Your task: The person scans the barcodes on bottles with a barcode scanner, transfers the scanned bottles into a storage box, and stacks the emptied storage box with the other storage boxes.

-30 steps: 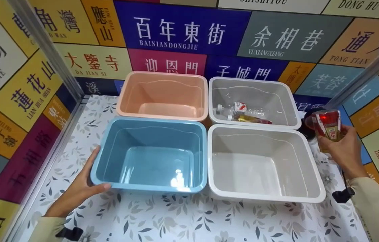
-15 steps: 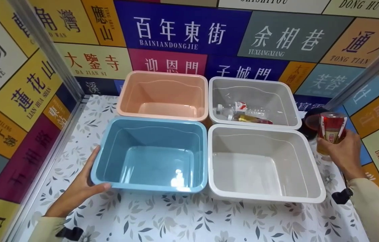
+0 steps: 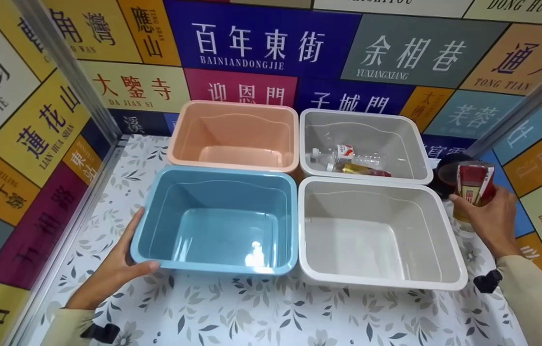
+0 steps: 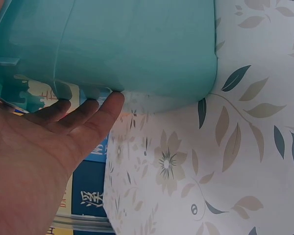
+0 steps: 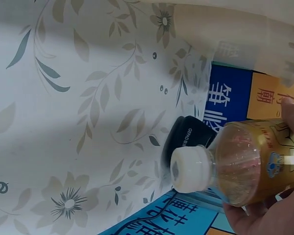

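Observation:
In the head view my right hand (image 3: 489,218) grips a plastic drink bottle (image 3: 475,180) just right of the tubs, its base upward. The right wrist view shows that bottle's white cap (image 5: 191,169) pointing down toward the table, and its yellow label between thumb and fingers. My left hand (image 3: 112,271) rests against the near left corner of the blue tub (image 3: 218,266). Its thumb lies along the front rim. Seen from the left wrist, the extended fingers (image 4: 100,117) touch the tub's outer wall.
Behind the blue tub stands a peach tub (image 3: 237,108). A white tub (image 3: 381,283) is at the right, and a grey tub (image 3: 362,117) behind it holds clear and yellow bottles (image 3: 362,170). A black object (image 5: 188,134) with a cable lies near the held bottle. Printed walls (image 3: 271,43) enclose the table.
The bottle in my right hand has shifted slightly right and down, and its label has turned. The left hand and all the tubs have stayed in place.

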Motion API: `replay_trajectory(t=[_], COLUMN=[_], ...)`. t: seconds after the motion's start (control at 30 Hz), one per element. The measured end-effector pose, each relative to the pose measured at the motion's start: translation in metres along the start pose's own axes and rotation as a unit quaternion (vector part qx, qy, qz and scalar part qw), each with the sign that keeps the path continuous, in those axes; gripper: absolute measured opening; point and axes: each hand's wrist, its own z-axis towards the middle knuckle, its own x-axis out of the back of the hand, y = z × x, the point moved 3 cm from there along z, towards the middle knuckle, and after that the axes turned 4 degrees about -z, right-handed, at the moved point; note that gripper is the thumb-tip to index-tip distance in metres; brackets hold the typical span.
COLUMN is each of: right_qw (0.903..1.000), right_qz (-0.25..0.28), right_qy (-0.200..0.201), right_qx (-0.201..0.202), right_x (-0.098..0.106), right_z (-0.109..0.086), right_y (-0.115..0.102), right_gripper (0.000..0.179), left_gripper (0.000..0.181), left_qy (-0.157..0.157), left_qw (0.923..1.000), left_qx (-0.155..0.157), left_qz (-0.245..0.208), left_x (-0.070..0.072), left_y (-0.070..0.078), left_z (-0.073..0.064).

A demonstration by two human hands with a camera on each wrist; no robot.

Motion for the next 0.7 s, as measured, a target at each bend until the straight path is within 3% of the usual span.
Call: replay_trajectory(t=[0.17, 0.37, 0.7], right_qw=[0.9998, 0.9996, 0.9998], right_qz=[0.005, -0.002, 0.001], right_qy=[0.0, 0.026, 0.003], right_qx=[-0.021, -0.007, -0.022], right_x=[-0.002, -0.0038, -0.0068], right_z=[-0.0018, -0.0015, -0.0004], right_y=[0.0008, 0.0014, 0.0077], right_gripper=[0.092, 0.087, 0.086], left_gripper=[0.116, 0.117, 0.117], left_qy=[0.004, 0.008, 0.013], left_qw=[1.0, 0.9999, 0.9998], left_qx=[0.005, 0.008, 0.01], left_qz=[0.0, 0.003, 0.011], left_x=[-0.0015, -0.0019, -0.0015], left_y=[0.0, -0.0004, 0.0002], left_z=[-0.0003, -0.0004, 0.0001])
